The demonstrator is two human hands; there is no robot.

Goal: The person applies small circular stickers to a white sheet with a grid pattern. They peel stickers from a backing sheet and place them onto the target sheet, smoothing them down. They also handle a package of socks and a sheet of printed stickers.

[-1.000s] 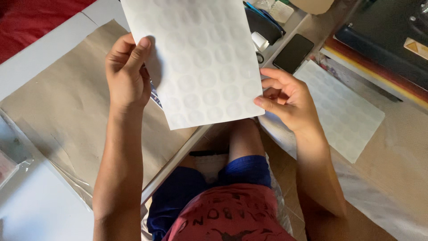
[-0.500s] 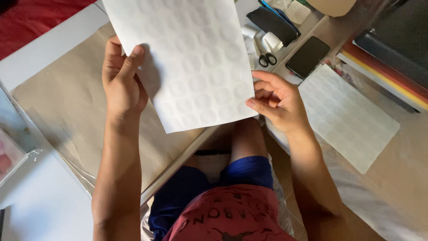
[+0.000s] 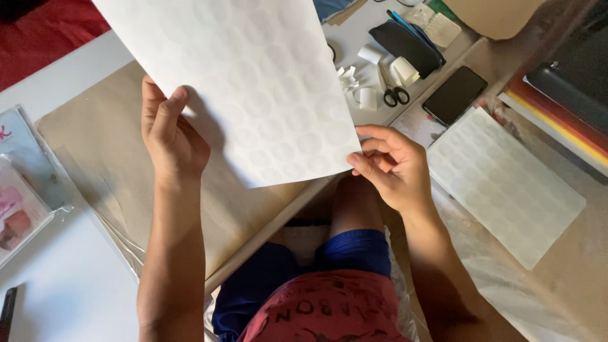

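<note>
I hold a white sheet (image 3: 253, 82) covered with rows of round white stickers up in front of me. My left hand (image 3: 168, 136) grips its lower left edge, thumb on the front. My right hand (image 3: 392, 166) pinches its lower right corner between thumb and fingers. The sheet hangs above a large brown paper sheet (image 3: 95, 164) that lies on the white table (image 3: 69, 285). A second sheet of round stickers (image 3: 503, 183) lies flat to the right of my right hand.
Behind the held sheet are black-handled scissors (image 3: 392, 92), small white paper rolls (image 3: 405, 69), a black pouch (image 3: 405, 44) and a dark phone (image 3: 455, 95). Stacked coloured sheets (image 3: 557, 123) run along the right. Clear plastic packets (image 3: 22, 190) lie at the left edge.
The sticker sheet and both hands have shifted left and down in view; more of the scissors, pouch and phone behind it now shows. Both grips are unchanged.
</note>
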